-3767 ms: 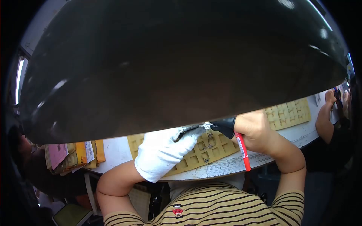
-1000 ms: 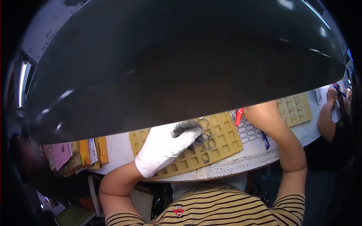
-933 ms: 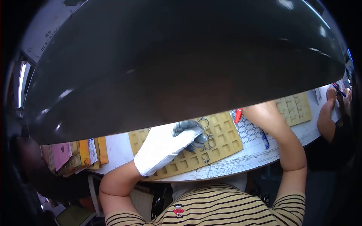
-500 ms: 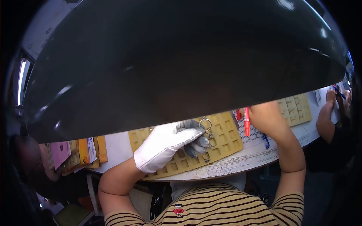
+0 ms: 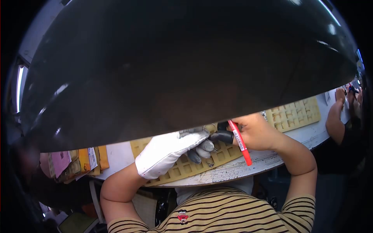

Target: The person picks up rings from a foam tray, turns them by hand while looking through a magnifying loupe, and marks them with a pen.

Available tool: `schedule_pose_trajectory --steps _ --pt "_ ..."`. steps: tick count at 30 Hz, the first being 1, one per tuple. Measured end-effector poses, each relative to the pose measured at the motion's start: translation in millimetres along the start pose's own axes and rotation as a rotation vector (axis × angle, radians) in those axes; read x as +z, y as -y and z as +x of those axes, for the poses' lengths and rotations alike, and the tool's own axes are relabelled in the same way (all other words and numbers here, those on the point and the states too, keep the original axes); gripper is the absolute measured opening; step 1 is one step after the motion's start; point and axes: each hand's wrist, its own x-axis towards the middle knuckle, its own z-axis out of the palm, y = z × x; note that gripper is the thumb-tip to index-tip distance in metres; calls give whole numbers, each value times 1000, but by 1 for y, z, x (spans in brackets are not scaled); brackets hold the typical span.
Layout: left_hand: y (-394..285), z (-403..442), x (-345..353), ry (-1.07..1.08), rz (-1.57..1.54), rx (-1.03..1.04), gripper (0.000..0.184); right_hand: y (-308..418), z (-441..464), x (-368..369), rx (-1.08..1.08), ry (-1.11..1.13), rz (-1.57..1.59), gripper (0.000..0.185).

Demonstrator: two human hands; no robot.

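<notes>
My left hand, in a white glove with grey fingertips, is closed on a thin metal ring over the yellow slotted tray. My right hand wears black covers on its fingertips, which meet the ring beside the left fingertips. A red pen is tucked in my right hand and slants down toward the table edge. Below the gloved fingers a small ring sits in the tray. The dark shade hides part of the right fingertips.
A large dark shade covers the upper view. A second yellow tray lies at the right. Envelopes and papers are stacked at the left. Printed ruler marks run along the white table's edge. Another person's arm is at far right.
My right hand has come left and down from the tray's right side, bringing the red pen, and its covered fingertips now meet my left hand at the ring. The left hand has barely moved.
</notes>
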Motion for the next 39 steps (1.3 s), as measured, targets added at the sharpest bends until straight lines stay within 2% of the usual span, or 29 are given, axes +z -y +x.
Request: schedule_pose_trajectory --steps 6,8,19,25,27,31,33,36,38,39 --pt "0 1 -1 43 49 36 33 2 1 1 51 -66 -8 36" --pt "1 1 -4 63 117 36 31 3 2 1 57 -60 -9 35" --pt "2 2 -4 78 62 58 32 3 0 -1 153 -1 63 34" --pt "2 1 -3 49 64 65 34 1 1 1 72 -37 -2 35" --pt "1 1 -3 29 70 60 35 -2 -1 5 -22 -59 -116 36" --pt "1 1 -4 32 59 27 36 0 -1 7 -14 -79 -94 37" --pt "2 2 -5 37 37 11 37 -1 0 11 -113 -143 -107 30" --pt "8 3 -6 60 86 34 39 -6 -4 17 -180 -120 -200 23" --pt "11 3 -6 140 -98 48 42 -6 -4 20 -201 -160 -180 21" --pt "12 5 -7 142 -97 46 42 -4 -4 18 -172 -148 -214 20"
